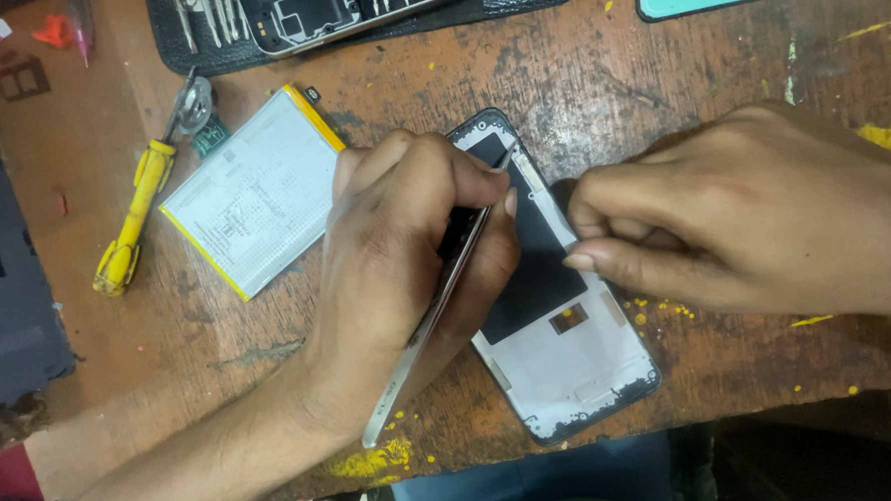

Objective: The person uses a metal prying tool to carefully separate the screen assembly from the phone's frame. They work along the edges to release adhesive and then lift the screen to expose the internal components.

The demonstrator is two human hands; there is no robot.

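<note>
Left hand (405,269) grips tweezers (432,320), tips at the upper end of the opened phone (561,356) on the tabletop (260,373). Phone's long axis runs diagonally, upper left to lower right. Right hand (748,214), fingers pinched, presses its right edge. Battery (253,197) lies left.

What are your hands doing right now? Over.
Left hand grips metal tweezers, tip at phone frame. Right hand steadies frame edge. Battery, yellow screwdriver lie apart.
</note>
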